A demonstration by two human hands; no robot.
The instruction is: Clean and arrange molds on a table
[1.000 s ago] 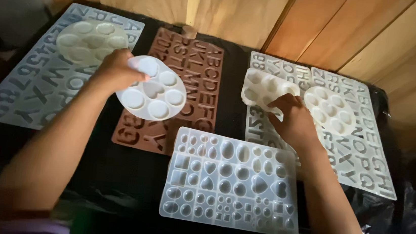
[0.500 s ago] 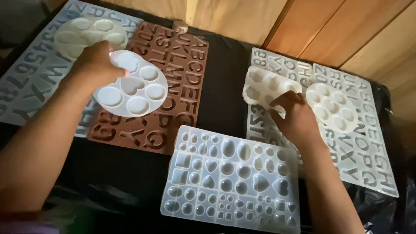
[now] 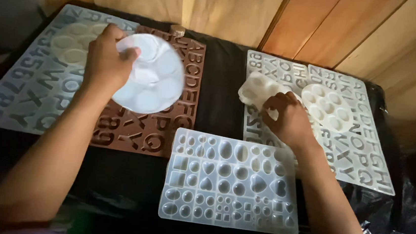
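Left hand (image 3: 103,66): grips round white silicone mould (image 3: 148,73) by its rim, raised over brown letter mould (image 3: 156,102), 11 o'clock.
Right hand (image 3: 289,121): pinches 1 floppy white mould (image 3: 259,90), folding, 2 o'clock.

**Silicone, plastic sheet and wood**

The round white mould (image 3: 151,76) looks like soft, translucent silicone, faintly glossy. The brown letter mould (image 3: 167,113) is matt (rubbery too). The black table cover (image 3: 222,77) appears to be crinkled, shiny plastic sheet. The wall boards (image 3: 328,27) are smooth wood.
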